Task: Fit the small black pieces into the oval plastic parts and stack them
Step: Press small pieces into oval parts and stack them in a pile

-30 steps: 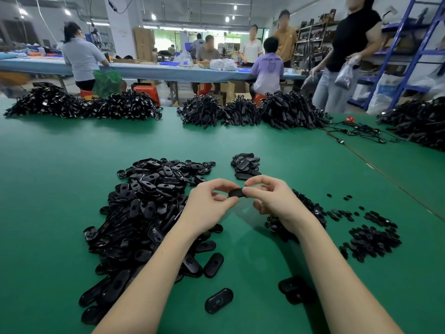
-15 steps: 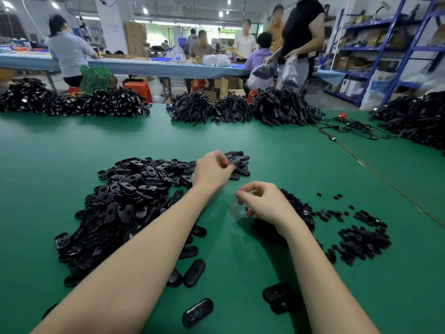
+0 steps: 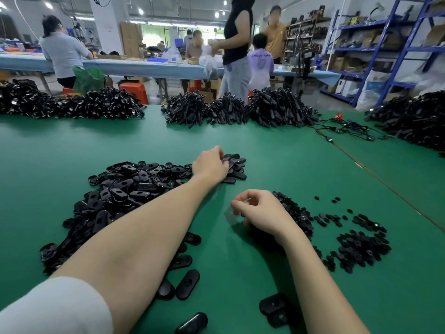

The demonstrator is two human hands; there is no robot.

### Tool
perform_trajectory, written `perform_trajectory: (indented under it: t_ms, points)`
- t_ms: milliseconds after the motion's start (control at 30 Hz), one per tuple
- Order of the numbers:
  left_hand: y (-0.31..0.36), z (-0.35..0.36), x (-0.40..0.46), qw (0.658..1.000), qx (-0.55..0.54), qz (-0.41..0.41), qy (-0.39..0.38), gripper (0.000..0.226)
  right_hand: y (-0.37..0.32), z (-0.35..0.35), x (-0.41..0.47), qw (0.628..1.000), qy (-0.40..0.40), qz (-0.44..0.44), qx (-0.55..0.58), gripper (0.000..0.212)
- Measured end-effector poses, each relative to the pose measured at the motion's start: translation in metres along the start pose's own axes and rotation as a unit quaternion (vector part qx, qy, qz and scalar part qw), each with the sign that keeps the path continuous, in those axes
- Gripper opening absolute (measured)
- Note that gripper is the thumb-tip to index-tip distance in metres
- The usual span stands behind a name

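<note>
A big heap of black oval plastic parts lies on the green table, left of centre. My left hand reaches over it to a small stack of oval parts. Its curled fingertips pinch an oval part on that stack. My right hand hovers low at the left edge of a pile of small black pieces. Its fingers are curled, and a small dark piece seems pinched under them. A second pile of small pieces lies further right.
Loose oval parts lie near the front edge, and two more under my right forearm. Bundles of black cables line the far edge. Another heap and a loose cable sit at the right. People work beyond the table.
My hands came apart from the oval part they held together. The left carried it forward to the small stack and stays there. The right dropped toward the small-piece pile.
</note>
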State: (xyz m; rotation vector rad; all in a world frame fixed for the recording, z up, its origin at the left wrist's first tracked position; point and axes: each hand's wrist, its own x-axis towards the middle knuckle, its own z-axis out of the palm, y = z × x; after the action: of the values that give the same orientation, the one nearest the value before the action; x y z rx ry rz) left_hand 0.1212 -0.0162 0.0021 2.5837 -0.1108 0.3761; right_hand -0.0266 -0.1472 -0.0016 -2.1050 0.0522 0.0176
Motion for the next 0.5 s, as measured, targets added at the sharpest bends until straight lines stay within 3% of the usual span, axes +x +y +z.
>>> perform_trajectory:
  t_ms: [133,267,500]
  points:
    - [-0.006,-0.009,-0.032,0.999,-0.036,0.032,0.018,0.033,-0.001,0.000,0.000,1.000,-0.001,0.000,-0.014,0.009]
    - [-0.016,-0.029,-0.076,0.994,-0.092,0.056,0.029,0.026,-0.004,0.003,0.000,1.000,-0.002,-0.007,-0.023,0.007]
    - [-0.031,-0.065,-0.132,0.991,-0.080,0.094,-0.055,0.011,-0.010,0.006,-0.002,0.998,-0.004,-0.036,-0.051,0.005]
